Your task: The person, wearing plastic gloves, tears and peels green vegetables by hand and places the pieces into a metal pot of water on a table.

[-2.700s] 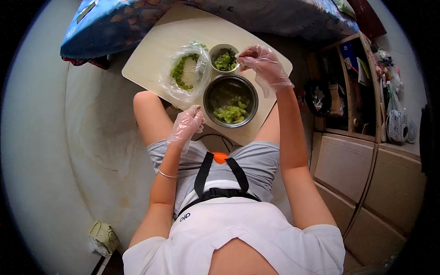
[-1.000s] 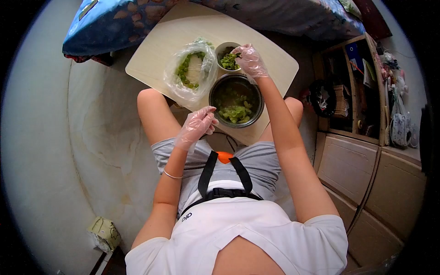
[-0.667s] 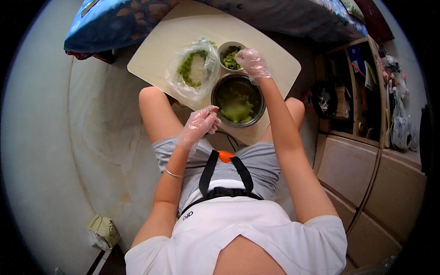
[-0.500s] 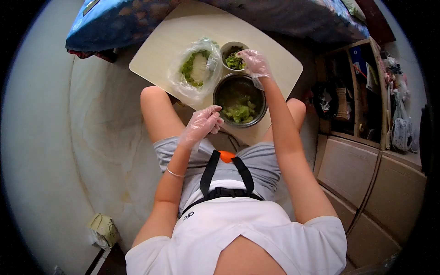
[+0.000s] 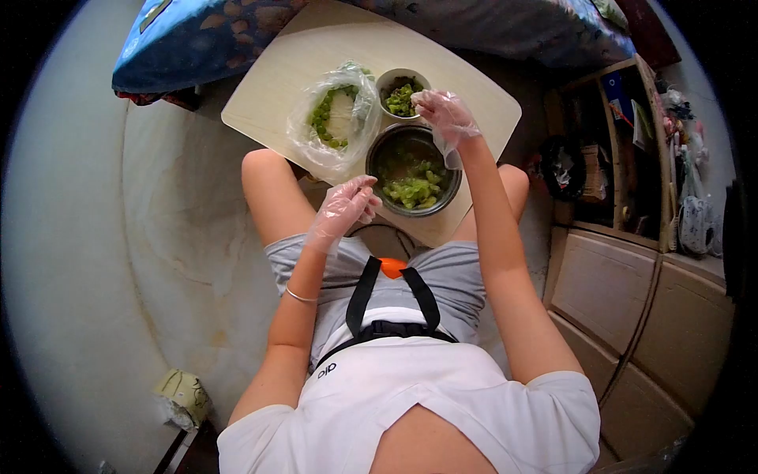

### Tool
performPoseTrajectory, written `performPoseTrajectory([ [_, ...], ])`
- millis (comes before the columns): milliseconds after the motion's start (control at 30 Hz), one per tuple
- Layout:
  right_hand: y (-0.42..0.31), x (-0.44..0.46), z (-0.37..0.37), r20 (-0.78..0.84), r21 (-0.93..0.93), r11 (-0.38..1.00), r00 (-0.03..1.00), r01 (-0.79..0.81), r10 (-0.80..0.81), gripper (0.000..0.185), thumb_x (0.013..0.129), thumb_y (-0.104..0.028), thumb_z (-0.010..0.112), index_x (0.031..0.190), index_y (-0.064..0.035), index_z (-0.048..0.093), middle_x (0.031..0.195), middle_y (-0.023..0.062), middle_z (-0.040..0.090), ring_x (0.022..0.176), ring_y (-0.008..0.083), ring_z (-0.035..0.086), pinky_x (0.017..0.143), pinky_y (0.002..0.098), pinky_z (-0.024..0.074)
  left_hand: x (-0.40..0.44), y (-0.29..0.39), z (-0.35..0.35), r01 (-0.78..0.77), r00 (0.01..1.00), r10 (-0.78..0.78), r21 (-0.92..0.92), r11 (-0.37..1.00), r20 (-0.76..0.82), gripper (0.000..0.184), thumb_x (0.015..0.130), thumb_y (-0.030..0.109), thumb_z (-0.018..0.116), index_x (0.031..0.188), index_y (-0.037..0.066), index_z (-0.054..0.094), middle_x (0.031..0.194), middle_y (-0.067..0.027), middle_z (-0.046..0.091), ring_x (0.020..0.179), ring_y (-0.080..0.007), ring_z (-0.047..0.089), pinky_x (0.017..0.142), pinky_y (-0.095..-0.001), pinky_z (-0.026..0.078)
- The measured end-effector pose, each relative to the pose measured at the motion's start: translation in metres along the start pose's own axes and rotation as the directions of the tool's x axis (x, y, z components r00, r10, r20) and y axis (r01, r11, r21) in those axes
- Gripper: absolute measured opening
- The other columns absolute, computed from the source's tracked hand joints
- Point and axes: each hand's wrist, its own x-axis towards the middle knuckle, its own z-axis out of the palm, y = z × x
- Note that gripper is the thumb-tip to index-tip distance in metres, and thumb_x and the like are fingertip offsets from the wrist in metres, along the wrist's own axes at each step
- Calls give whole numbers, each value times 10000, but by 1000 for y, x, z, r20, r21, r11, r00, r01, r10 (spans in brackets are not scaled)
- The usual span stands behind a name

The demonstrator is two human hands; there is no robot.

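My left hand (image 5: 346,207), in a clear plastic glove, is closed in a pinch just left of the metal pot (image 5: 458,183); what it holds is too small to make out. Green pieces (image 5: 412,188) lie in liquid in that pot. My right hand (image 5: 444,117), also gloved, has its fingertips pressed together at the right rim of a white bowl (image 5: 403,73); whatever is between them cannot be seen. Dark and green bits (image 5: 401,101) fill the bowl. Left of both vessels, a clear plastic bag (image 5: 359,103) stands open with green pieces around its inside.
The pale table (image 5: 276,75) carries the vessels and the bag. Behind it is a bed with a blue floral cover (image 5: 189,47). A wooden shelf (image 5: 647,158) stands at the right above cabinets (image 5: 604,284). A tissue pack (image 5: 183,397) is at the lower left.
My right hand has come down from above the bowl's right side, stayed near its rim and drawn slightly right. My left hand keeps its pinch beside the pot. The view has shifted a little.
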Motion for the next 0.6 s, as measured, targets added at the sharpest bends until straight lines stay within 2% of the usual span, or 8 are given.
performPoseTrajectory([
  [100, 6, -23, -8, 95, -56, 997, 994, 52, -47, 115, 899, -106, 619, 977, -22, 611, 871, 67, 628, 720, 120, 585, 656, 238, 498, 6, 2, -18, -15, 995, 10, -47, 999, -99, 320, 969, 146, 507, 1247, -10, 540, 857, -77, 663, 659, -80, 580, 582, -217, 500],
  [267, 28, -99, -1, -89, -49, 998, 995, -44, 40, 76, 896, -87, 603, 926, -21, 583, 828, 53, 607, 691, 105, 564, 627, 215, 480, 33, 19, -58, -128, 959, 124, 4, 992, -253, 274, 968, 126, 512, 1211, 20, 579, 838, -59, 664, 688, -73, 599, 565, -227, 495],
  [333, 43, -120, -5, -91, -6, 996, 992, -93, 92, 73, 894, -78, 598, 939, -22, 587, 818, 42, 596, 684, 97, 557, 609, 213, 472, 45, 33, -65, -236, 878, 368, 393, 889, -306, 240, 938, 128, 536, 1140, 28, 617, 831, -86, 685, 694, -147, 644, 577, -305, 516],
  [367, 48, -130, -5, -95, -3, 996, 992, -88, 87, 73, 894, -78, 598, 939, -22, 587, 818, 42, 596, 684, 97, 557, 609, 213, 472, 51, 40, -67, -238, 879, 369, 396, 887, -300, 240, 938, 128, 536, 1140, 28, 617, 831, -86, 685, 694, -147, 644, 577, -305, 516],
  [433, 52, -147, 3, -168, -113, 985, 980, -129, 109, 81, 896, -74, 597, 954, -18, 590, 821, 45, 597, 685, 100, 559, 599, 214, 472, 64, 55, -69, -87, 808, 587, 977, 193, -44, 203, 880, 118, 548, 1017, 25, 666, 861, -142, 690, 729, -266, 669, 628, -396, 526],
  [467, 57, -152, 2, -152, -61, 991, 982, -120, 109, 151, 889, -88, 615, 999, 15, 598, 834, 57, 606, 632, 118, 548, 579, 223, 464, 79, 56, -73, -94, 806, 591, 978, 188, -36, 203, 880, 118, 548, 1017, 25, 666, 861, -142, 690, 729, -266, 669, 628, -396, 526],
  [533, 56, -161, 8, -179, -51, 987, 973, -155, 144, 160, 896, -85, 605, 1017, 19, 597, 836, 57, 604, 642, 110, 549, 583, 216, 461, 111, 40, -83, -65, 937, 341, 997, -46, 77, 192, 834, 122, 549, 910, 25, 696, 900, -188, 676, 800, -346, 664, 680, -445, 530],
  [600, 50, -164, 6, -181, -88, 974, 965, -207, 189, 227, 911, -79, 584, 1109, 33, 582, 850, 62, 603, 692, 90, 559, 603, 207, 466, 122, 29, -82, -20, 965, 259, 996, -85, 41, 186, 826, 115, 549, 888, 33, 705, 886, -185, 680, 803, -343, 669, 689, -442, 535],
])
